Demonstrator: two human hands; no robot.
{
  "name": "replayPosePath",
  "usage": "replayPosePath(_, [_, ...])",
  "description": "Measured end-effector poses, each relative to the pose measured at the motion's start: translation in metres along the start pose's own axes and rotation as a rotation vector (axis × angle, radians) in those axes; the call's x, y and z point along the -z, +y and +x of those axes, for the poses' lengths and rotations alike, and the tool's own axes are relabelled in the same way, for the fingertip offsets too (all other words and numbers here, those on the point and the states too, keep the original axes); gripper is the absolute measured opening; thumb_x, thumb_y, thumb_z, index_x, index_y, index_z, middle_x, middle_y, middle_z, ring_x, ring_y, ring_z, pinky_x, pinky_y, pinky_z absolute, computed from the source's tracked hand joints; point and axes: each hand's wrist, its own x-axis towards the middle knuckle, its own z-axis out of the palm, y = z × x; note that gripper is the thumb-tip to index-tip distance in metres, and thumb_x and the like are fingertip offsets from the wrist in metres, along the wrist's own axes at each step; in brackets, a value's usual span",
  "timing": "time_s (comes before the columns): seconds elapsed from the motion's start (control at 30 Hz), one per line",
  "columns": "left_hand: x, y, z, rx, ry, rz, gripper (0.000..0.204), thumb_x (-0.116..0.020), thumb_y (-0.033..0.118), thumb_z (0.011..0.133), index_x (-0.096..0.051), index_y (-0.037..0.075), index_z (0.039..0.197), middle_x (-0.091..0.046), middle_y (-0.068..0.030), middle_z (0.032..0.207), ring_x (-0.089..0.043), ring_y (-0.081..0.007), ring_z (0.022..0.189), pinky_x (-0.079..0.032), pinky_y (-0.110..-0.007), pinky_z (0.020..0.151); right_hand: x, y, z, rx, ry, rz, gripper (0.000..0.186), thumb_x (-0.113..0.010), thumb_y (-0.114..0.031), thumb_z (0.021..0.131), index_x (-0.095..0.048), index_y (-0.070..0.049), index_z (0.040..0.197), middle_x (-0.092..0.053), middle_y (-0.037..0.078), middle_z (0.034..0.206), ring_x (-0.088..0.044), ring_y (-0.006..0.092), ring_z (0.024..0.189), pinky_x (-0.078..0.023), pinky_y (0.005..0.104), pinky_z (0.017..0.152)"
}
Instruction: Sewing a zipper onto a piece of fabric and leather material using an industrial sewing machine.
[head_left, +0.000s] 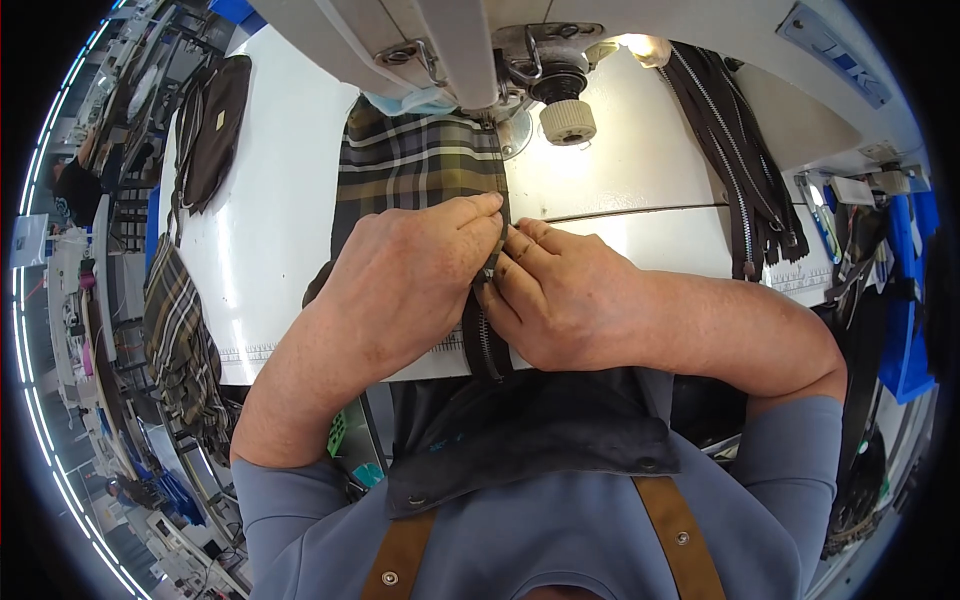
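Note:
Plaid cloth (415, 165) in brown, black and white lies on the white sewing table, its far end under the sewing machine head (470, 50). My left hand (410, 270) rests on its near part, thumb and fingers pinched at the right edge. Closed against that same edge, my right hand (565, 290) grips a dark zipper (485, 340) with metal teeth, whose tail hangs toward the table's front edge. Both hands' fingertips nearly meet there. The exact grip under the fingers is hidden, and so is the needle point.
More dark zippers (735, 160) lie in a bunch at the right, under the machine arm. A dark brown fabric piece (217, 135) is at the far left. Plaid cloth (180, 320) hangs off the left edge. Past the table's right side is a blue bin (905, 340).

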Motion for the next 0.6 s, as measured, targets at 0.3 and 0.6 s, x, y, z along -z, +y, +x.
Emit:
replayPosePath(0.3, [-0.006, -0.009, 0.009, 0.005, 0.028, 0.041, 0.034, -0.062, -0.004, 0.081, -0.069, -0.005, 0.114, -0.071, -0.0206, 0.118, -0.071, -0.0371, 0.105, -0.059, -0.041, 0.090, -0.002, 0.008, 0.000, -0.051, -0.053, -0.002, 0.019, -0.066, -0.017, 0.069, -0.068, 0.001, 0.075, -0.063, 0.014, 0.074, -0.066, 0.0281, 0.072, -0.053, 0.0377, 0.064])
replayPosePath(0.6, [-0.011, -0.019, 0.014, -0.009, 0.126, 0.042, 0.036, -0.062, -0.005, 0.079, -0.070, -0.004, 0.114, -0.072, -0.0203, 0.121, -0.070, -0.0362, 0.110, -0.058, -0.041, 0.093, -0.007, 0.019, 0.001, -0.060, -0.009, -0.097, 0.021, -0.067, -0.016, 0.069, -0.069, 0.003, 0.078, -0.065, 0.016, 0.079, -0.069, 0.0294, 0.079, -0.058, 0.0412, 0.074])
